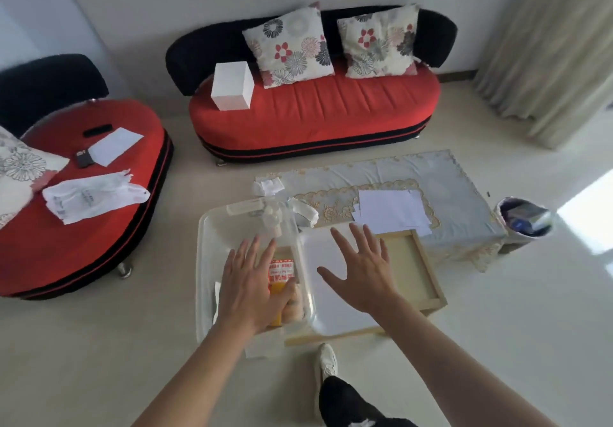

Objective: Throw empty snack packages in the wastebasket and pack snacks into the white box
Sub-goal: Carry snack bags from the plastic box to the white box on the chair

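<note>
Covering the snack bag, left hand fingers lie straight; right hand fingers splay wide, empty.

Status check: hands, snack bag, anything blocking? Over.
Left hand open, flat on clear orange-labelled snack bag inside translucent white plastic box. Right hand open over white plastic lid. Nothing blocking.

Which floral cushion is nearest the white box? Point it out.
The left cushion on the long sofa, right beside the white box. The second sofa cushion leans farther right; the third cushion lies on the round seat at left.
</note>
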Motion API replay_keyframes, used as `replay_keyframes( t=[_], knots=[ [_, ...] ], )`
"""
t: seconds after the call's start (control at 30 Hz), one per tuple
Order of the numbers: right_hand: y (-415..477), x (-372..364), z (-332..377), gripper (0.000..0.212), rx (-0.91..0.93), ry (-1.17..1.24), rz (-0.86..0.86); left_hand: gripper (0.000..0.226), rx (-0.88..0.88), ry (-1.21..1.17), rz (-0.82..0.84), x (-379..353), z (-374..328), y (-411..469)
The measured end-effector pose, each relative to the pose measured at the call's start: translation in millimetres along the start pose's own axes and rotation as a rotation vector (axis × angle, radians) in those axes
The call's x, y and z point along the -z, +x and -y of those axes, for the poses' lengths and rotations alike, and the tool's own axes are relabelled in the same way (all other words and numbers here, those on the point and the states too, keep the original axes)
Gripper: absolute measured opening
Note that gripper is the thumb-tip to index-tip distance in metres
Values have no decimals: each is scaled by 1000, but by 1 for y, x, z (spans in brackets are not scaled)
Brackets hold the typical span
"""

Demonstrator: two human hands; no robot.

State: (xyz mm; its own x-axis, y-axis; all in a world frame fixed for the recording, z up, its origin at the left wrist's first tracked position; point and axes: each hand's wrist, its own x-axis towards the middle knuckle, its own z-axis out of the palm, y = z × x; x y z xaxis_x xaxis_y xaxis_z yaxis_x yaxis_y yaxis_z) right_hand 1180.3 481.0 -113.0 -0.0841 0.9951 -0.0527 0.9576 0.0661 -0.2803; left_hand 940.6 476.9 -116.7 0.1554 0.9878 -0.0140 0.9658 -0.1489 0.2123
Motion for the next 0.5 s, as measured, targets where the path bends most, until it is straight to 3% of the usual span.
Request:
replay_keyframes(
  t=[0.5],
  knots=[
    [-266,83,-175,87,-597,-21,-251,102,-509,0,104,9,-241,-60]
  ],
)
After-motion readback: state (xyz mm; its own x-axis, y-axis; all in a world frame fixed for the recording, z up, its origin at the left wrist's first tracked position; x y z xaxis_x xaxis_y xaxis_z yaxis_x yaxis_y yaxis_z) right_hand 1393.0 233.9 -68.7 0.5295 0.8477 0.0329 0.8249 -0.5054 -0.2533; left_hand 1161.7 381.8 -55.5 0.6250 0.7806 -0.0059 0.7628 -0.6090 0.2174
